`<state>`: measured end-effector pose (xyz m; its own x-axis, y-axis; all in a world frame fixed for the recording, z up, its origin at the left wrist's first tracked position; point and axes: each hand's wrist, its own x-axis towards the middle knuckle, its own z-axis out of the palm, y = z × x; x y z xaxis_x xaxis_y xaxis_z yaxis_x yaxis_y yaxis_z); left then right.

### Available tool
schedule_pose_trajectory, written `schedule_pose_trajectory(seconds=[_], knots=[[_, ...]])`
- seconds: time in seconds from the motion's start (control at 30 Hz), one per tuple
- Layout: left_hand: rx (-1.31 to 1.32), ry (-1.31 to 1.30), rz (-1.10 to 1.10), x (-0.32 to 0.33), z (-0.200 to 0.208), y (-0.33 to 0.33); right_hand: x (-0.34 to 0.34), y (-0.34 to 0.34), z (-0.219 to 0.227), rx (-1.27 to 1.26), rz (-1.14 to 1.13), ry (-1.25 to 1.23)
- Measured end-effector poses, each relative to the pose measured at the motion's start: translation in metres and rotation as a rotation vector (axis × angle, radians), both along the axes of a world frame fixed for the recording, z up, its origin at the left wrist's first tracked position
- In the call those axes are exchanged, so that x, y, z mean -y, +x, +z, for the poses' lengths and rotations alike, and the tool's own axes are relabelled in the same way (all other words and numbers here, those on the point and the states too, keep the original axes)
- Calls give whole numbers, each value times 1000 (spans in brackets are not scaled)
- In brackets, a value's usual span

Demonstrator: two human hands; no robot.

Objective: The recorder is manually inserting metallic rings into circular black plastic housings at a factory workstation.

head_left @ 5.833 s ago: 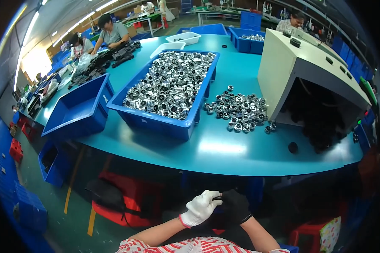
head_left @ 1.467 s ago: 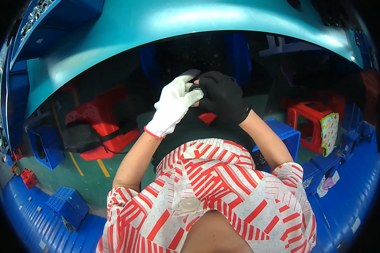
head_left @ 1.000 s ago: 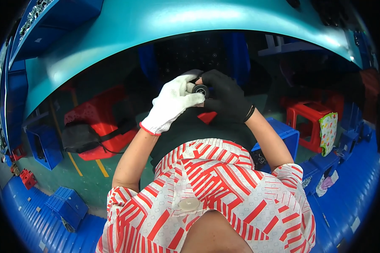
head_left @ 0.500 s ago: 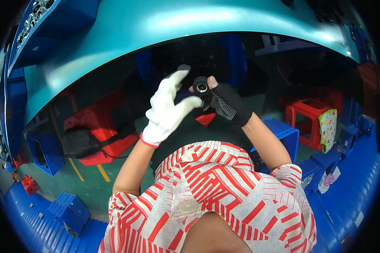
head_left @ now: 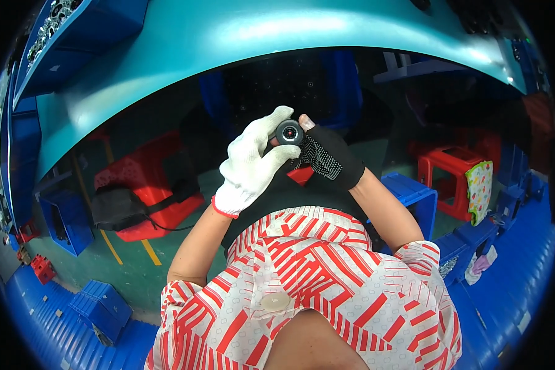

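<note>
A small black round part [head_left: 289, 132] with a shiny metal ring around its centre hole is held up between my two hands, in front of my lap. My left hand [head_left: 250, 160], in a white knitted glove, closes on it, with the thumb at the near side and the fingers at the far side. On the other side, my right hand [head_left: 333, 154] grips the part too; it wears a black fingerless glove with white dots, and its bare thumb tip rests at the part's upper right edge. The right hand's other fingers are mostly hidden.
The teal table edge [head_left: 277, 31] curves across the front. A blue bin [head_left: 348, 92] stands under it in shadow. To my left are a red stool [head_left: 148, 185] with a black bag [head_left: 117, 206]; to my right, a blue crate [head_left: 413, 190] and another red stool [head_left: 435, 166] with a patterned cloth.
My left hand has closed from an open spread onto the black round part. The part has shifted slightly left and toward me, its ringed face still up.
</note>
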<state>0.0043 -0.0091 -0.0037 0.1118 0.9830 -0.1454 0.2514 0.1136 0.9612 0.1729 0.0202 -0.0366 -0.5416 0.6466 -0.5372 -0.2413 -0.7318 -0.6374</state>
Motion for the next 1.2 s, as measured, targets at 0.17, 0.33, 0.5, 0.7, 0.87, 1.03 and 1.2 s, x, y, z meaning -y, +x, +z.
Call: schedule_pose_trajectory(seconds=[0.17,0.33,0.5,0.7,0.87,1.03,1.2], knots=[[-53,4,244,1,-22,-2,-24,-5,-19,483,27,634],[7,48,281,-12,-18,-13,-53,19,21,1193,275,1063],[-125,152,260,-12,-28,-14,-78,57,85,1098,-384,1668],[6,106,74,-19,-5,12,-196,127,91,1588,-374,1707],[97,-52,78,-14,10,13,-150,82,102,999,-253,1381],[782,-286,110,-9,12,2,-50,29,84,659,-25,1485],[815,-367,176,-6,28,5,-13,6,54,601,132,1349]])
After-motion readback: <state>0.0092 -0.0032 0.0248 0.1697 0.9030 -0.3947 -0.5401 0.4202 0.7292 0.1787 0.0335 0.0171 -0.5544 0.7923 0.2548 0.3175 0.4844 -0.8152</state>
